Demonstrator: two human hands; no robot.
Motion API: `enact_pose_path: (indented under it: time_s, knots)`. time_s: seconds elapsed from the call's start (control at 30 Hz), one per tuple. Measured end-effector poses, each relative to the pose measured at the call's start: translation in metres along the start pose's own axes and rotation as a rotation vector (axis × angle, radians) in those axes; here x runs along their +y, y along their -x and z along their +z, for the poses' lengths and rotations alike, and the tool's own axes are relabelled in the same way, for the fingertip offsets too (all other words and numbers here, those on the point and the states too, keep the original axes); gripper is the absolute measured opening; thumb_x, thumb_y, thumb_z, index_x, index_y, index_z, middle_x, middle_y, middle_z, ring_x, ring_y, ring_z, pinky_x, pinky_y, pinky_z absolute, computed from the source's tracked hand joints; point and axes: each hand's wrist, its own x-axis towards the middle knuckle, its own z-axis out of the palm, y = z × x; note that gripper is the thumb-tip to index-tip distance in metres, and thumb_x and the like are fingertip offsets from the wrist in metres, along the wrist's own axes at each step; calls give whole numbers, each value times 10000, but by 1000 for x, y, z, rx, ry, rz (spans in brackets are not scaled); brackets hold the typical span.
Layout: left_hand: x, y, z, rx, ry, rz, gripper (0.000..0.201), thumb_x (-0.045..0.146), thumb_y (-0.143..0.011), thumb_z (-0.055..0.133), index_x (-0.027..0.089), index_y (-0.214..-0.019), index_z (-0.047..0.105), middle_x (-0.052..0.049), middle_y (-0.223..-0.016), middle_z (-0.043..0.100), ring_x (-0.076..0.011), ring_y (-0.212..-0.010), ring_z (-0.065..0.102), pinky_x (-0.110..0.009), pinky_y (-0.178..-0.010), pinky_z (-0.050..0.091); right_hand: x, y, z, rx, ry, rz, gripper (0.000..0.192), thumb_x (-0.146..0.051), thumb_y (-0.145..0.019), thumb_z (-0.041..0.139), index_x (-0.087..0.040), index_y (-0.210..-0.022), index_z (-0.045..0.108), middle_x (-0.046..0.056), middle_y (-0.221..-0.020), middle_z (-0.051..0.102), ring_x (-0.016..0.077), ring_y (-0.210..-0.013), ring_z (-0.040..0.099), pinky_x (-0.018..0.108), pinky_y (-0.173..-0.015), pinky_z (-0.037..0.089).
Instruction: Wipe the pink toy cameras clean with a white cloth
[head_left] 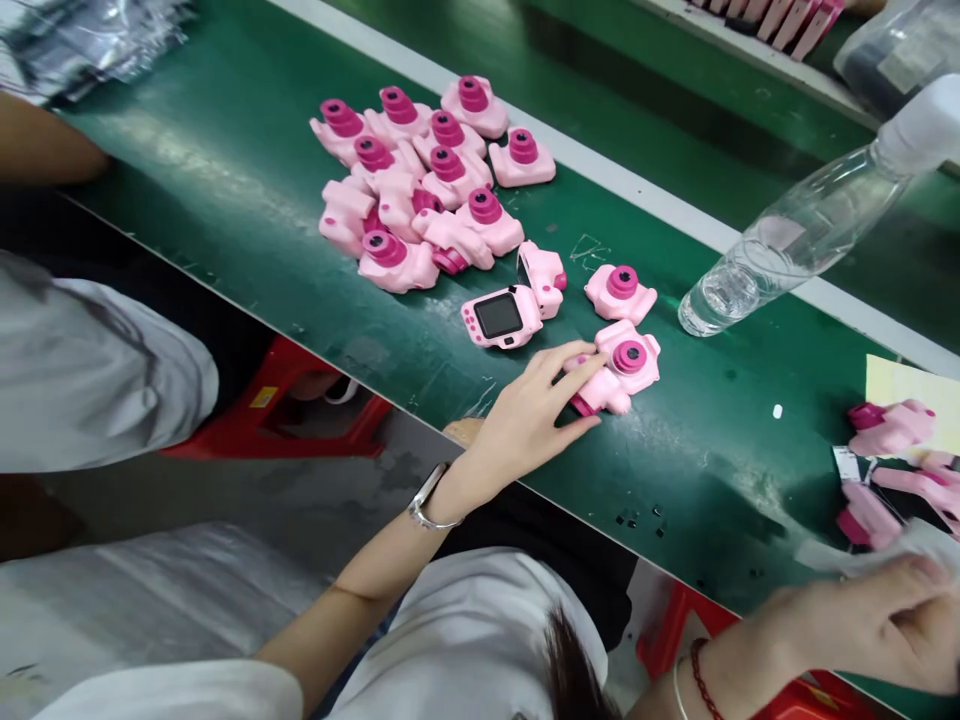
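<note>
A: Left hand?

B: Left hand (536,405), one, with silver watch (429,503), reaching in over the near edge of the green counter (720,410). Grip released: fingers spread, tips touching a pink camera (616,396).

A: Position of that camera?

B: Mid-counter, between near and far edges, darker lens side down, against a second camera (646,366), lens up. A third camera (634,303) lies just beyond, toward the far edge.

A: Right hand?

B: Right hand (877,620), one, with red bracelet (702,672), over the near edge at the right. Blurred, fingers curled; a filmy sheet (911,543) shows beside it. Whether the grip grasps the sheet, cannot tell.

A: Other cameras?

B: Pile (405,265), about a dozen, toward the far edge, left of the hand. Between pile and hand, a screen-up camera (474,322), touching another on its side (546,292).

A: Remainder?

B: Bottle (806,225), clear, partly filled, by the far edge. Yellow paper (904,378) and pink pieces (862,515), right end. Black bits (632,524), small, near edge. Clear bags (105,40), far left. Red stool (225,425), below the near edge.
</note>
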Motion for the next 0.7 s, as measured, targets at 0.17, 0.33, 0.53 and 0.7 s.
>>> enact_pose_path:
  time_s: [0.17, 0.33, 0.53, 0.7]
  knots:
    - [10, -3, 3, -186, 231, -189, 654, 531, -748, 848, 212, -1295, 681, -53, -1044, 648, -237, -948, 654, -331, -808, 538, -42, 56, 25, -358, -188, 226, 300, -384, -943, 659, -208, -702, 686, 26, -815, 581, 145, -685, 536, 293, -569, 392]
    - [25, 5, 0, -239, 737, -336, 634, 678, -674, 829, 155, -1026, 755, -15, -848, 635, -191, -771, 617, -286, -717, 508, -70, 78, 43, -665, -383, 281, 237, -347, -1005, 575, -241, -1007, 788, 10, -878, 631, 118, -771, 615, 237, -660, 481]
    - [37, 24, 10, -178, 1113, -468, 683, 583, -729, 840, 268, -1318, 698, -59, -1261, 711, -253, -1116, 666, -275, -928, 526, -88, 84, 46, -556, -357, 314, 249, -355, -1000, 578, -243, -1000, 800, 20, -874, 645, 122, -777, 618, 248, -697, 505]
    - [47, 17, 16, -189, 1505, -718, 547, 581, -803, 760, 217, -1212, 748, -73, -1230, 743, -272, -1148, 678, -306, -973, 530, -80, 77, 31, -625, -426, 509, 277, -413, -967, 614, -215, -853, 771, 11, -817, 639, 130, -748, 587, 250, -681, 478]
